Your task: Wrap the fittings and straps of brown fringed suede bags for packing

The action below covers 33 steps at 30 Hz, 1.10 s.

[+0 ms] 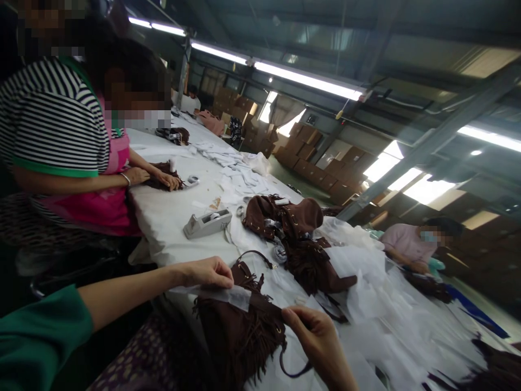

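A dark brown fringed bag (238,331) lies in front of me at the table's near edge. My left hand (214,273) is closed in a pinch over its upper part, on a strip of translucent white wrapping (234,297) that runs across the bag. On the other side, my right hand (313,331) pinches the end of a brown strap (266,308), thumb against fingers. That strap extends leftward until the white wrapping covers it. A thin brown handle (256,252) arches above the bag, and another thin strap (295,374) hangs in a loop below my right hand.
Ahead on the white-covered table (171,244) stands a grey tape dispenser (207,222). More brown bags (301,217) are piled beyond it, with crumpled white sheets (378,304) to the right. A co-worker in stripes (52,119) handles a brown piece at left; another person (411,244) sits across.
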Each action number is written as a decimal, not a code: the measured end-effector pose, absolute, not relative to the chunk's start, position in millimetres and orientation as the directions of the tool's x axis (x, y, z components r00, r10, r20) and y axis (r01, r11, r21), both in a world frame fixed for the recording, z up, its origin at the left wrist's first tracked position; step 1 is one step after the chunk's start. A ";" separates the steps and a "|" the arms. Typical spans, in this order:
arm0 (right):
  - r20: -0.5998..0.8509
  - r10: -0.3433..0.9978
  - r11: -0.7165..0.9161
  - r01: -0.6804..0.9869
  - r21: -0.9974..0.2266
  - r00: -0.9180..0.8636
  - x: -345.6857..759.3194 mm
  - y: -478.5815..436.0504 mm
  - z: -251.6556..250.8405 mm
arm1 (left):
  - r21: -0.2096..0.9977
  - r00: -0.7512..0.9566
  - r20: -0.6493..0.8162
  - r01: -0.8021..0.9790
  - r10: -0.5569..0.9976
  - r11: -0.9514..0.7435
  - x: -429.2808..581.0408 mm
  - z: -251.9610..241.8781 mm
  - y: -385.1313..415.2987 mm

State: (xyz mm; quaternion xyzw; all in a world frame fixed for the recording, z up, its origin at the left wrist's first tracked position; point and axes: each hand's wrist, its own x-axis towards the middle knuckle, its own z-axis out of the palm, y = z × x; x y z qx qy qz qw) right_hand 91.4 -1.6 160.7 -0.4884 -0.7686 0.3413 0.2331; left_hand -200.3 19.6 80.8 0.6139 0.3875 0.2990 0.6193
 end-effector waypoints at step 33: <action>0.094 0.923 0.305 0.559 -0.771 -0.373 63.9 -20.1 166.3 | 0.705 0.372 0.435 0.426 0.820 -0.567 -107.4 159.4 6.1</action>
